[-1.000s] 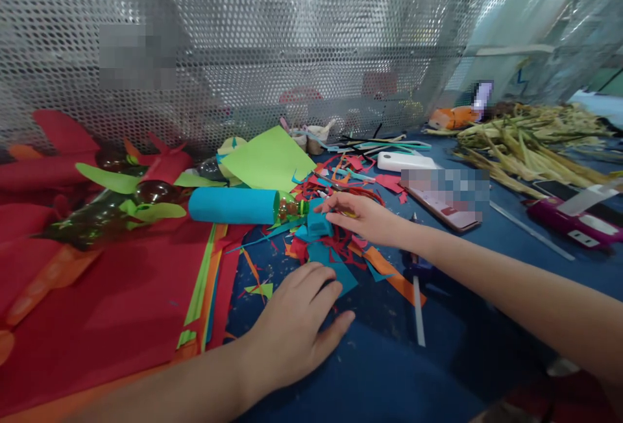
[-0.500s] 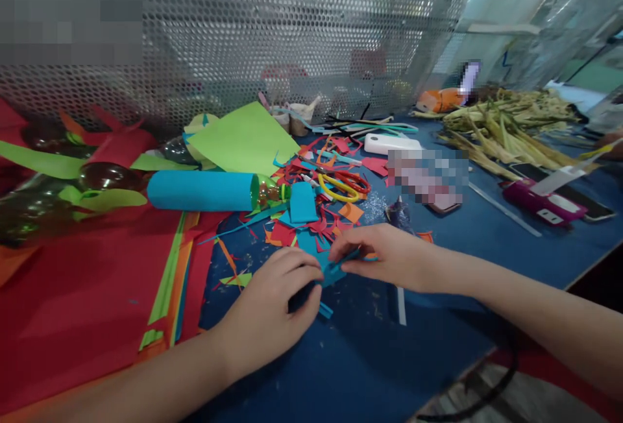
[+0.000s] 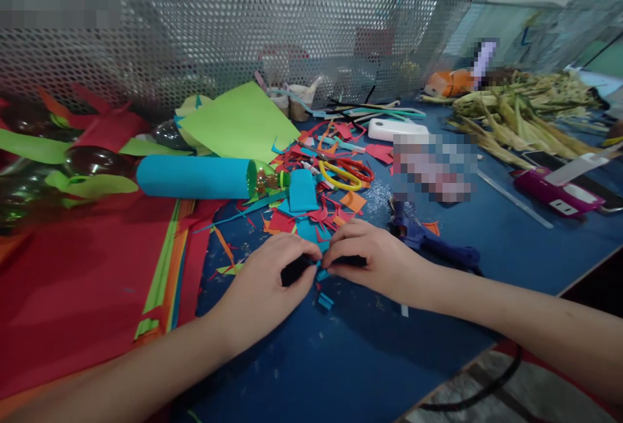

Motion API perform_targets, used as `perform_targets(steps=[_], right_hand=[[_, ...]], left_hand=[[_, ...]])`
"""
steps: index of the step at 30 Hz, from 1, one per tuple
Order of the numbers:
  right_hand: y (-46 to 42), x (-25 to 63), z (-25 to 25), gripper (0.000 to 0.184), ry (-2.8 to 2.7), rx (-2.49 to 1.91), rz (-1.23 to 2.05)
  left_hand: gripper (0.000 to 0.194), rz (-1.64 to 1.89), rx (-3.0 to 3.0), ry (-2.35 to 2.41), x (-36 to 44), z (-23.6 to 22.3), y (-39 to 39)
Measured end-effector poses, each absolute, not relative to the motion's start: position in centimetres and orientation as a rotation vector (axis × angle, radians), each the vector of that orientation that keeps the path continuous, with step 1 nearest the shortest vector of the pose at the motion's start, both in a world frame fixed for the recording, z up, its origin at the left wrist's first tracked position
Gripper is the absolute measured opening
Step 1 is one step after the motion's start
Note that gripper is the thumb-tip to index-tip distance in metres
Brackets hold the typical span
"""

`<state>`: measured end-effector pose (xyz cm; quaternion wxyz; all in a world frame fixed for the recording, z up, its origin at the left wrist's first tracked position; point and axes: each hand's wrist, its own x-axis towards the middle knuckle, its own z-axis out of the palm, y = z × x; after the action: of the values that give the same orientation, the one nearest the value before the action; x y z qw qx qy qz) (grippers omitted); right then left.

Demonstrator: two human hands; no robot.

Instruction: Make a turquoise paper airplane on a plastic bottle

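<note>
My left hand [image 3: 277,287] and my right hand [image 3: 377,261] meet over the dark blue table, fingertips almost touching. Between them they pinch a small piece of blue paper [image 3: 321,273], mostly covered by the fingers. Just below lies a small folded scrap of blue paper [image 3: 325,301]. Beyond the fingertips are a folded blue paper piece [image 3: 302,191] and a heap of red and orange paper scraps [image 3: 335,212]. A plastic bottle wrapped in blue paper [image 3: 197,177] lies on its side behind my left hand.
Scissors with yellow and red handles [image 3: 341,175] rest on the scraps. A blue glue gun [image 3: 428,238] lies behind my right forearm. Red paper sheets [image 3: 97,293] cover the left side. Dried husks [image 3: 516,111], a purple device [image 3: 557,191] and a white case [image 3: 396,130] are farther right.
My right hand has moved left and its fingertips have closed in beside my left hand's. The view has shifted slightly, and more of the glue gun shows.
</note>
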<state>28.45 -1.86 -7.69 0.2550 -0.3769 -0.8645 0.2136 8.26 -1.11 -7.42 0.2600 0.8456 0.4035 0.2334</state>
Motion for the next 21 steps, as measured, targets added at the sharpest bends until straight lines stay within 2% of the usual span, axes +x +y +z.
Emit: perform_targets(steps=[6, 9, 12, 14, 17, 21], right_hand=[[-2.5, 29.7, -4.9, 0.009, -2.323, -1.107, 0.619], [-3.5, 32.2, -3.2, 0.012, -2.299, -1.369, 0.329], [-4.8, 35.3, -3.4, 0.035, -2.288, -1.656, -0.131], [-5.5, 36.9, -4.4, 0.051, -2.334, -1.751, -0.268], [-6.4, 38.4, -6.0, 0.059, -2.386, -1.801, -0.220], [-7.1, 39.1, -7.0, 0.054, -2.380, -1.789, -0.089]], left_hand=[[0.008, 0.600, 2.337, 0.999, 8.1, -7.7, -1.2], [0.006, 0.612, 2.373, 0.973, 8.0, -7.8, -1.3], [0.002, 0.605, 2.413, 0.959, 8.1, -7.9, -1.3], [0.006, 0.598, 2.427, 0.959, 8.2, -7.9, -1.2], [0.008, 0.615, 2.408, 0.976, 8.4, -7.8, -1.1], [0.009, 0.642, 2.350, 1.032, 8.6, -7.4, -1.1]])
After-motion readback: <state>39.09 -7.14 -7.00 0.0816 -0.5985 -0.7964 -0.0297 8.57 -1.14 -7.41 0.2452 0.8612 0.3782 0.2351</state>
